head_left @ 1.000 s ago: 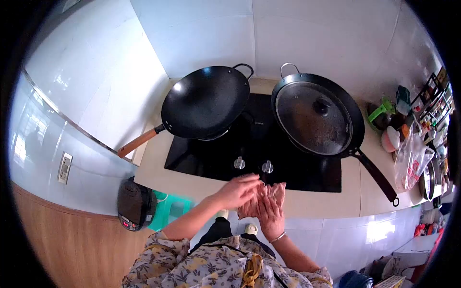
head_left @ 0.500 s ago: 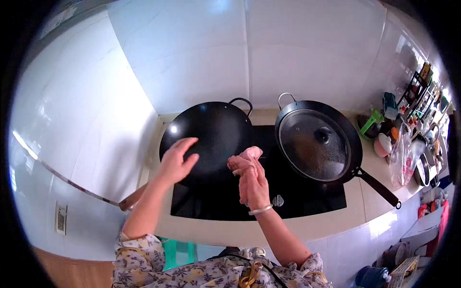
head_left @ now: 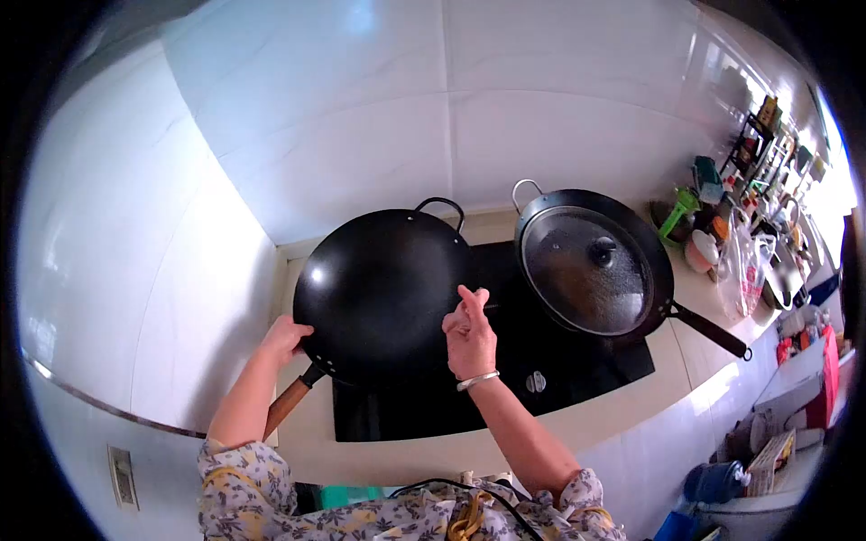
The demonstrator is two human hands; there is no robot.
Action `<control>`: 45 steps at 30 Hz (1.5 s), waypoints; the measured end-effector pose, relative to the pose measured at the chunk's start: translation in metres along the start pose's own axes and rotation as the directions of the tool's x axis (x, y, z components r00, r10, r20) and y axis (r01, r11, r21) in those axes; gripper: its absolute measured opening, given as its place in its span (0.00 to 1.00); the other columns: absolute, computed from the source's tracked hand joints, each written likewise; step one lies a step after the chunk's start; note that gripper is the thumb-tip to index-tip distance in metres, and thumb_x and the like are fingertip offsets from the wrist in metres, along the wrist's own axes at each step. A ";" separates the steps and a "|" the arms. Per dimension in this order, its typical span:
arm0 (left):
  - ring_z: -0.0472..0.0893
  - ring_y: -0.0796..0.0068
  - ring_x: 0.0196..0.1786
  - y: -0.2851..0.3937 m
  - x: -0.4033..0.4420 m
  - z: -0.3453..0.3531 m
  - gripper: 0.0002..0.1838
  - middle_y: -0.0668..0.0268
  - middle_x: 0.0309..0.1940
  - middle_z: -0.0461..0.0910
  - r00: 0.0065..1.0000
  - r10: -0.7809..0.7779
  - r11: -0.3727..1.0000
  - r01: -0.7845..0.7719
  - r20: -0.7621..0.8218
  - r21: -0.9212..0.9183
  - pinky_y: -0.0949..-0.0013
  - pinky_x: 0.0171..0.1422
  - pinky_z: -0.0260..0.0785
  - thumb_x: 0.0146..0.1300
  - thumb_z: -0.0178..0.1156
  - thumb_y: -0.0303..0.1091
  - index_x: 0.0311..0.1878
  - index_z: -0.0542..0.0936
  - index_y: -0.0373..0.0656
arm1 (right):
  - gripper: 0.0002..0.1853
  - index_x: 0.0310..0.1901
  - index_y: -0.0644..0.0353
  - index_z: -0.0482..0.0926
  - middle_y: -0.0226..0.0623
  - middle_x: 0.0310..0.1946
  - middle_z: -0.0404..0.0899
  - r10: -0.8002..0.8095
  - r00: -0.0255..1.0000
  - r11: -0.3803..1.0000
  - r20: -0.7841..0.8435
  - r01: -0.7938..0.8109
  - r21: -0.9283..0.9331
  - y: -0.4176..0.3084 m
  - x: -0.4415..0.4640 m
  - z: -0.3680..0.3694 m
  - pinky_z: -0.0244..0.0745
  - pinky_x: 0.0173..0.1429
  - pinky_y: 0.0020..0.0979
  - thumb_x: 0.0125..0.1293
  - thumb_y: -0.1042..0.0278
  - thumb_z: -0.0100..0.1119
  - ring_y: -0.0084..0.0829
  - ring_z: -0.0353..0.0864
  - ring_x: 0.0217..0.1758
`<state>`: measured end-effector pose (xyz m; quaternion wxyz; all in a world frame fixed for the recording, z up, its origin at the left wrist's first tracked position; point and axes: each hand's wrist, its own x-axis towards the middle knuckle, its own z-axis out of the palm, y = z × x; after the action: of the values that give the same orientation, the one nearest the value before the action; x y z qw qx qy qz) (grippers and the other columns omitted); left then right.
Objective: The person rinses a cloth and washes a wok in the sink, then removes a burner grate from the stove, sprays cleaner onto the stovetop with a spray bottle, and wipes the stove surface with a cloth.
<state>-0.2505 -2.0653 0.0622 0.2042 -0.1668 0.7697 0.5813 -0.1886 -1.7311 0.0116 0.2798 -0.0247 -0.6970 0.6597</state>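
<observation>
A black wok (head_left: 383,288) is tilted on the left side of the black stove (head_left: 577,383), its wooden-gripped handle (head_left: 287,406) slanting toward me at the lower left. My left hand (head_left: 287,338) grips the wok's left rim, thumb on the edge and the other fingers partly hidden. Close to the wok's right edge is my right hand (head_left: 471,344), a bracelet on its wrist. Its fingers are closed on a pink cloth (head_left: 457,320), mostly hidden by the hand. I cannot tell whether that hand touches the wok.
On the right burner stands a pan (head_left: 663,270) with a glass lid (head_left: 586,275), its long handle (head_left: 713,331) jutting over the counter edge. Several jars, a plastic bag (head_left: 741,270) and a rack (head_left: 749,149) crowd the right counter. A white wall borders the left.
My left hand has gone from open above the wok to gripping its left rim. The wok has turned, its handle now nearer me. My view has shifted slightly; less of the cloth shows.
</observation>
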 end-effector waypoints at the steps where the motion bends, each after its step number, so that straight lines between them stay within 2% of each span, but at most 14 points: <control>1: 0.81 0.66 0.40 0.000 -0.002 0.005 0.10 0.62 0.39 0.83 0.996 0.037 0.999 -0.035 -0.075 0.024 0.57 0.44 0.74 0.60 0.60 0.25 0.46 0.80 0.36 | 0.29 0.62 0.51 0.69 0.25 0.33 0.59 -0.036 0.999 0.999 -0.031 0.036 -0.005 -0.002 -0.002 0.001 0.66 0.37 0.19 0.63 0.90 0.53 0.19 0.61 0.30; 2: 0.80 0.65 0.41 -0.009 0.006 -0.002 0.11 0.62 0.40 0.82 0.996 0.064 0.997 -0.061 -0.058 0.042 0.61 0.45 0.71 0.59 0.59 0.24 0.46 0.80 0.36 | 0.21 0.58 0.54 0.71 0.24 0.31 0.61 0.124 0.992 0.925 -0.022 -0.108 0.364 -0.005 -0.008 0.001 0.64 0.35 0.20 0.64 0.81 0.57 0.19 0.61 0.28; 4: 0.79 0.64 0.44 -0.017 -0.006 0.001 0.12 0.60 0.42 0.82 0.978 0.176 0.984 -0.175 -0.109 0.023 0.63 0.50 0.70 0.59 0.58 0.24 0.47 0.78 0.35 | 0.13 0.51 0.55 0.73 0.22 0.26 0.60 0.493 0.858 0.348 0.147 -0.348 0.870 -0.069 -0.010 -0.013 0.56 0.32 0.21 0.68 0.64 0.59 0.18 0.58 0.26; 6: 0.79 0.65 0.47 -0.019 -0.020 0.003 0.16 0.60 0.45 0.82 0.962 0.186 0.972 -0.209 -0.200 -0.103 0.62 0.55 0.70 0.59 0.57 0.22 0.51 0.77 0.35 | 0.17 0.54 0.55 0.74 0.23 0.27 0.63 0.459 0.884 0.357 0.085 -0.271 0.894 -0.088 -0.024 -0.022 0.54 0.32 0.20 0.66 0.62 0.61 0.18 0.59 0.27; 8: 0.78 0.65 0.52 -0.006 -0.047 0.003 0.20 0.62 0.49 0.80 0.957 0.282 0.935 -0.290 -0.068 -0.204 0.62 0.60 0.69 0.58 0.55 0.20 0.56 0.76 0.36 | 0.21 0.53 0.61 0.76 0.30 0.38 0.70 0.023 0.993 0.934 -0.113 0.019 0.357 -0.100 -0.046 -0.043 0.69 0.41 0.26 0.55 0.85 0.55 0.24 0.69 0.35; 9: 0.77 0.66 0.54 0.001 -0.058 0.007 0.22 0.62 0.51 0.79 0.935 0.354 0.921 -0.353 -0.029 -0.166 0.63 0.62 0.67 0.58 0.55 0.20 0.57 0.75 0.36 | 0.27 0.53 0.63 0.76 0.33 0.43 0.71 -0.145 0.983 0.989 -0.114 0.147 0.007 -0.127 -0.052 -0.059 0.73 0.46 0.28 0.49 0.92 0.51 0.28 0.73 0.40; 12: 0.76 0.69 0.53 0.026 -0.102 0.037 0.22 0.63 0.51 0.79 0.864 0.496 0.849 -0.503 -0.083 -0.164 0.67 0.65 0.63 0.59 0.54 0.19 0.59 0.75 0.34 | 0.34 0.56 0.64 0.75 0.42 0.47 0.70 -0.204 0.972 0.968 -0.113 0.183 -0.174 -0.176 -0.074 -0.104 0.72 0.54 0.30 0.42 0.96 0.47 0.34 0.75 0.48; 15: 0.76 0.69 0.53 0.045 -0.154 0.087 0.22 0.63 0.51 0.79 0.821 0.569 0.806 -0.570 -0.052 -0.159 0.67 0.65 0.63 0.60 0.54 0.21 0.60 0.74 0.33 | 0.37 0.58 0.50 0.76 0.56 0.66 0.65 -0.273 0.951 0.955 -0.143 0.251 -0.159 -0.196 -0.101 -0.160 0.77 0.55 0.39 0.44 0.91 0.53 0.53 0.76 0.62; 17: 0.76 0.68 0.53 0.052 -0.183 0.127 0.22 0.62 0.51 0.79 0.804 0.593 0.788 -0.591 -0.046 -0.171 0.67 0.65 0.63 0.60 0.55 0.22 0.60 0.73 0.33 | 0.35 0.57 0.52 0.77 0.58 0.63 0.68 -0.287 0.940 0.944 -0.186 0.244 -0.222 -0.223 -0.122 -0.205 0.76 0.56 0.38 0.43 0.91 0.52 0.53 0.77 0.60; 21: 0.77 0.66 0.54 0.042 -0.239 0.227 0.23 0.61 0.52 0.78 0.805 0.593 0.772 -0.571 -0.005 -0.280 0.65 0.63 0.65 0.61 0.55 0.23 0.61 0.72 0.35 | 0.28 0.52 0.67 0.76 0.42 0.45 0.72 -0.403 0.875 0.895 -0.269 0.315 -0.316 -0.245 -0.177 -0.308 0.73 0.48 0.29 0.48 0.96 0.45 0.32 0.76 0.43; 30: 0.77 0.65 0.54 0.012 -0.373 0.489 0.25 0.62 0.52 0.78 0.743 0.555 0.831 -0.517 0.375 -0.206 0.63 0.63 0.67 0.56 0.61 0.23 0.60 0.72 0.37 | 0.25 0.48 0.69 0.76 0.37 0.41 0.74 -0.361 0.676 0.905 -0.642 0.088 -0.416 -0.263 -0.310 -0.540 0.74 0.42 0.25 0.50 0.98 0.43 0.25 0.75 0.37; 32: 0.77 0.65 0.54 0.011 -0.391 0.537 0.27 0.62 0.52 0.78 0.663 0.415 0.888 -0.444 0.623 -0.119 0.64 0.63 0.67 0.54 0.64 0.25 0.59 0.72 0.37 | 0.25 0.49 0.69 0.76 0.35 0.41 0.74 -0.361 0.643 0.899 -0.676 0.048 -0.435 -0.258 -0.331 -0.582 0.73 0.41 0.24 0.50 0.97 0.42 0.25 0.74 0.36; 38: 0.76 0.65 0.56 0.007 -0.415 0.683 0.34 0.59 0.53 0.75 0.380 0.095 0.986 -0.166 0.920 -0.033 0.61 0.62 0.69 0.52 0.65 0.25 0.64 0.66 0.39 | 0.24 0.49 0.68 0.78 0.34 0.41 0.72 -0.180 0.487 0.983 -0.854 0.071 -0.167 -0.220 -0.349 -0.687 0.71 0.41 0.22 0.53 0.97 0.44 0.21 0.69 0.35; 45: 0.73 0.64 0.59 0.033 -0.390 0.885 0.37 0.57 0.57 0.72 0.158 -0.043 0.983 -0.169 0.987 0.070 0.61 0.64 0.67 0.52 0.64 0.23 0.66 0.63 0.38 | 0.23 0.49 0.69 0.78 0.28 0.34 0.72 -0.187 0.354 0.974 -0.917 -0.054 -0.219 -0.179 -0.296 -0.839 0.69 0.39 0.20 0.54 0.97 0.43 0.20 0.68 0.32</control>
<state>0.1754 -1.1962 0.0751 0.6426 0.2988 0.5044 0.4932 0.4749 -1.1130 0.0498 0.6479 -0.3954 -0.4809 0.4389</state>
